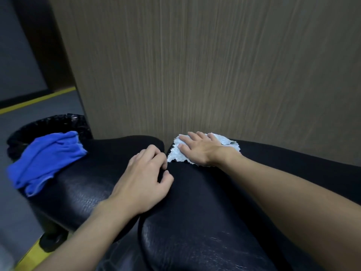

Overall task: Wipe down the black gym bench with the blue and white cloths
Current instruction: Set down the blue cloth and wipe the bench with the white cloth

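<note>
- At the far end of the desk (197,216), toward 12 o'clock in the view, the right grip (197,148) lies palm-down on the white cloth (176,155), fingers straight and slightly spread.
- Frayed edges of the white cloth show around the right grip at its 9 o'clock and 3 o'clock sides. It sits flat on the right-hand black pad, just beside the wall panel (195,65).
- At 8 o'clock from the right grip, the left grip (144,177) rests on the desk with fingers curled at the gap between the two pads. Whether they clasp the pad's edge cannot be told.
- The blue cloth (45,159) lies bunched at 9 o'clock from the left grip, well apart from it. It sits on the outer end of the left-hand pad and droops over that edge.
- Behind the blue cloth, at 10 o'clock, stands a bin (52,122) lined with a black bag.
- The desk's glossy black cover is creased and scuffed nearest the camera, at 6 o'clock.
- A yellow floor line (39,99) runs across the grey floor at 10 o'clock, beyond the bin.
- The wall panel is brown with vertical grain and fills the view from 11 to 3 o'clock.
</note>
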Motion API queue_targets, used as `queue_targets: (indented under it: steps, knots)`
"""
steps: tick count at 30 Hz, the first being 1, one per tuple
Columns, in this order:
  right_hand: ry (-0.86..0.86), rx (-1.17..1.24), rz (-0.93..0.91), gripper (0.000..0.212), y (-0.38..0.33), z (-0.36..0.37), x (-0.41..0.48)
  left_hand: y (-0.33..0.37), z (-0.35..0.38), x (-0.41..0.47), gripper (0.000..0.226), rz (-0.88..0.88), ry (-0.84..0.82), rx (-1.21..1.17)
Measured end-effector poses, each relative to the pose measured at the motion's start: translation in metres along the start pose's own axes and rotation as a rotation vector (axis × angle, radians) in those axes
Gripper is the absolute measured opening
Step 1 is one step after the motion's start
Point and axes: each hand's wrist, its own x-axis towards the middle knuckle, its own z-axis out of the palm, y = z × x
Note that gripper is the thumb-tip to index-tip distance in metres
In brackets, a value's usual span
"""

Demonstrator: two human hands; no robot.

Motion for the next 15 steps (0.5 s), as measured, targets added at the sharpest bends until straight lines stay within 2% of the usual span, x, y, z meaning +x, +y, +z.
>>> queue_targets:
  steps: [3, 7, 11, 15]
  knots:
    - [0.001, 0.005, -0.066, 0.06, -0.016, 0.003, -0.005, 0.001, 0.0, -0.001, 0.012, -0.003, 0.028, -0.001]
    - [-0.001, 0.013, -0.152, 0.057, -0.023, 0.002, -0.029, 0.003, -0.005, -0.005, 0.01, -0.002, -0.022, 0.039]
    - [-0.014, 0.023, -0.154, 0.056, -0.005, 0.001, -0.061, 0.015, -0.009, -0.007, 0.032, 0.005, -0.107, 0.054]
    - [-0.014, 0.03, -0.108, 0.056, 0.022, -0.001, -0.09, 0.036, -0.007, -0.014, 0.043, 0.039, -0.233, 0.046]
